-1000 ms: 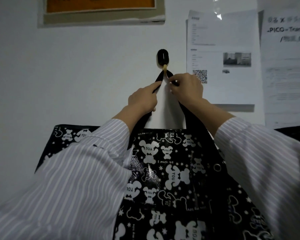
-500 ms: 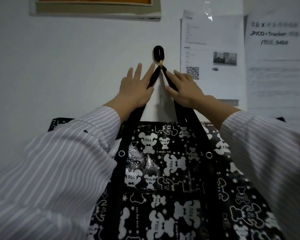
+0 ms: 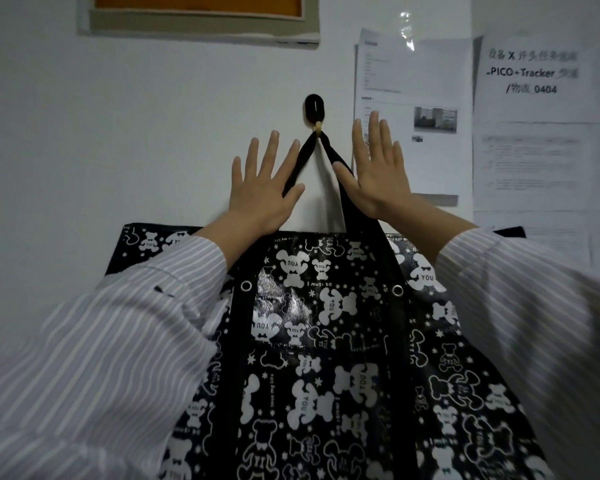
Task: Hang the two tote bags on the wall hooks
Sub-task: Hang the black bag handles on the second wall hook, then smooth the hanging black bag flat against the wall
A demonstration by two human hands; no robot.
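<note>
A black tote bag (image 3: 326, 341) printed with white bears hangs flat against the white wall. Its black strap (image 3: 302, 157) runs up in a peak over the small brass peg of a black oval wall hook (image 3: 314, 107). My left hand (image 3: 264, 188) is open with fingers spread, just left of the strap. My right hand (image 3: 378, 171) is open too, fingers up, just right of the strap. Neither hand holds anything. A dark edge (image 3: 510, 232) shows behind my right sleeve; I cannot tell what it is.
Printed paper sheets (image 3: 409, 112) are taped to the wall right of the hook, and a second sheet with "PICO+Tracker" text (image 3: 541, 126) is further right. A framed orange board (image 3: 201, 15) hangs above left. My striped sleeves cover the lower corners.
Both hands have let go of the strap, opened wide and drawn apart from it. The bag now hangs from the hook by itself.
</note>
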